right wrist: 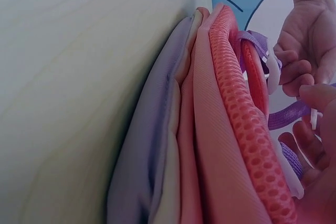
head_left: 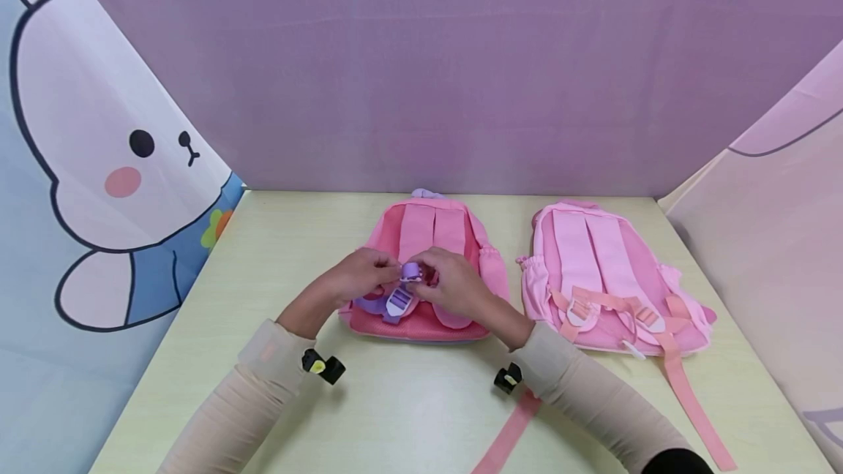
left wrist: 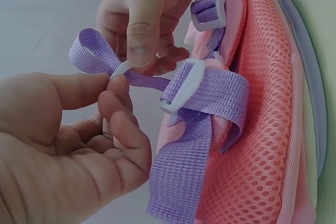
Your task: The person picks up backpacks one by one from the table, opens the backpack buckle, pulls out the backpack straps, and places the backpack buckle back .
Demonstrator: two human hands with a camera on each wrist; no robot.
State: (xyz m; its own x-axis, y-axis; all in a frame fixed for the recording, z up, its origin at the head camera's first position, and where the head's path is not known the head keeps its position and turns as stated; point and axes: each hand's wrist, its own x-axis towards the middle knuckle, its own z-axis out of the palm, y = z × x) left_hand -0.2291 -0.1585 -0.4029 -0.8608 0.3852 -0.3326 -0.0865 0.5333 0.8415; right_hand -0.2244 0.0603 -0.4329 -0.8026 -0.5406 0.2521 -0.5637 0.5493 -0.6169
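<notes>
A pink backpack [head_left: 418, 229] lies with its shoulder straps facing up. Over its lower part, both hands meet at a small white buckle [left wrist: 121, 68] threaded with purple webbing [left wrist: 92, 51], which stands up in a loop. My left hand [head_left: 365, 271] pinches this buckle between thumb and fingertips. From the other side my right hand [head_left: 454, 282] pinches the webbing right at the buckle, its thumb on top. Below them a white slide adjuster [head_left: 399, 301] with purple strap [left wrist: 181, 166] hangs at one shoulder strap. Another adjuster [left wrist: 208, 8] shows at the other shoulder strap.
A second, lighter pink backpack [head_left: 569, 240] lies to the right, with orange-pink webbing [head_left: 688, 393] trailing toward the front. A separate pink strap [head_left: 507, 434] lies on the table [head_left: 395, 415] near the right forearm. A purple curtain [head_left: 421, 79] stands behind.
</notes>
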